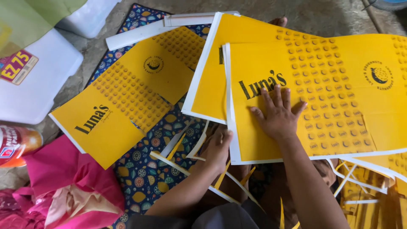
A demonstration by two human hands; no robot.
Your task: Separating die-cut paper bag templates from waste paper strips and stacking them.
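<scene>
From the head camera we look down on our right hand (277, 116), which lies flat on the top yellow sheet (322, 97), fingers spread and gripping nothing, likely to hold the sheet in place. Our left hand (218, 148) is at that sheet's white left edge near the lower corner, fingers curled together. We cannot tell whether they pinch the edge or something small hidden under them. The top sheet lies on a second yellow sheet (212, 85), whose white border shows to the left. A third sheet (131, 95) lies apart, tilted, on the patterned mat (146, 174). Thin white and yellow strips (180, 167) lie scattered by our left hand, seemingly trimmed margins. Pink cloth (63, 178) bunches at lower left, a white tub (38, 80) at upper left.
</scene>
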